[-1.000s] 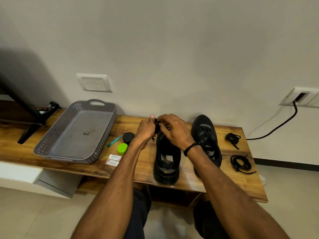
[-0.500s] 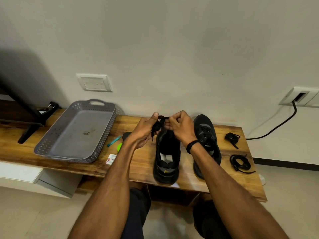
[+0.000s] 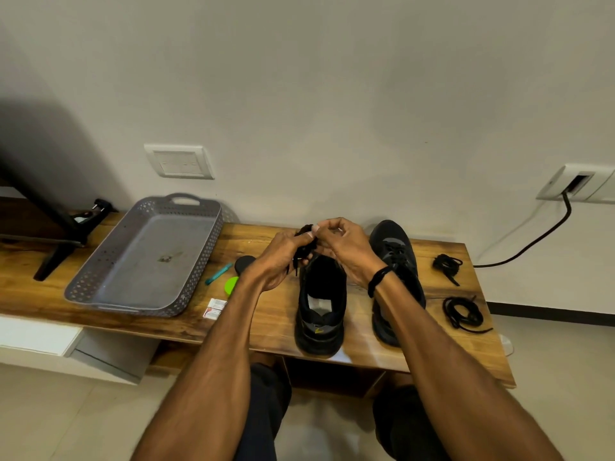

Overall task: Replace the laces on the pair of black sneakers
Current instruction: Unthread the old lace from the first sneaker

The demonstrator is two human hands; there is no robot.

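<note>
Head view, and both hands are up at the centre of the frame, just above the toe end of the middle sneaker [image 3: 321, 304]. The left hand [image 3: 283, 257] has its fingers curled round a bunched black lace [image 3: 304, 242]. The right hand [image 3: 346, 247] pinches the same lace from the other side, fingertips closed on it. A loose end dangles toward the shoe's open mouth.

That middle sneaker stands on the wooden tabletop [image 3: 259, 327] with its opening gaping and no lacing that I can make out. I can't tell whether the lace in hand is the old one or the new. To its right, partly behind the right forearm, the second sneaker [image 3: 396, 257] shows lacing across its front.

Further right lie a small lace bundle [image 3: 447, 262] and a larger lace coil [image 3: 462, 312], well apart from the hands. A grey tray [image 3: 100, 287] sits at left.

My call: early to midway. One shoe is mid-job, the other looks untouched, and threading is yet to come.
</note>
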